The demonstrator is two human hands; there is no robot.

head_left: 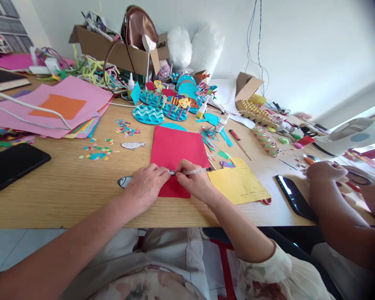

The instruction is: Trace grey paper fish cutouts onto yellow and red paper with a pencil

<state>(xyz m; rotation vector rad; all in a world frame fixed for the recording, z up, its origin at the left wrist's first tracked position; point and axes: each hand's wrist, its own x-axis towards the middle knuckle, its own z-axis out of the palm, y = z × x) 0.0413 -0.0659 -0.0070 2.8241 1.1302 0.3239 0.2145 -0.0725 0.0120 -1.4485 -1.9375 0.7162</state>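
The wooden worktop (90,208) carries everything in front of you, its front edge near your lap, so your forearms reach in over it from either side. At its far left lie large pink sheets (21,108), stacked well away from your working spot. Squarely before you is the red sheet (179,146), near the front edge, which seems to keep its lower part within easy reach of both hands. The yellow sheet (243,185) sits just to its right, with faint marks on its face. Your left hand (145,185) rests palm down across the red sheet's left edge, fingertips brought in towards the right ones, probably to steady what lies beneath; you hide its thumb, so I cannot tell whether it pinches anything. Your right hand (195,183) is closed on a slim pale pen (195,171), gripped low near the working end, likely for fine control, while its dark back end points right. One fish cutout (133,145) lies apart, left of the red sheet; another fish (125,181) shows just beside your left hand. Smallest is the pale piece (167,170) on the red sheet, mostly hidden at your left fingertips, seemingly held flat there.
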